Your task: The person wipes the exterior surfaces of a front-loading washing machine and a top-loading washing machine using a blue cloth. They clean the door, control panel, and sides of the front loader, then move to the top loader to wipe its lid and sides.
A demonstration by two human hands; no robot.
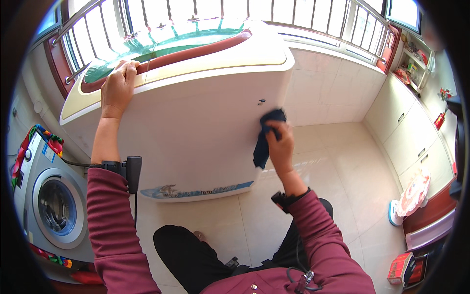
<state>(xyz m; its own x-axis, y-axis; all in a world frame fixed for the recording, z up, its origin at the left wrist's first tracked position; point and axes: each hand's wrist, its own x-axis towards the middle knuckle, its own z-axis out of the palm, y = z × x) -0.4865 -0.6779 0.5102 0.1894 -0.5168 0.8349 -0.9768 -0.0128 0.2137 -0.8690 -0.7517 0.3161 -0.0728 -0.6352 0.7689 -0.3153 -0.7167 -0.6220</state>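
A large white top-opening washing machine or chest freezer (pixel 198 125) stands before me, with a cream top, a red-brown rim strip (pixel 202 47) and a green see-through lid (pixel 172 42). My left hand (pixel 118 88) rests on the front top edge with its fingertips over the rim strip; it holds nothing that shows. In my right hand (pixel 281 139) is a dark blue cloth (pixel 262 147), held near the right side of the white front panel, below a small mark. The cloth hangs down, slightly blurred. Whether it touches the panel is hard to tell.
A front-loading washing machine (pixel 57 205) stands at the left. Metal window railings (pixel 275 13) run behind the white appliance. Pale cabinets (pixel 407 125) line the right side, with a fan-like object under a pink cover (pixel 415 193) and a red box (pixel 400 268) on the tiled floor (pixel 323 161).
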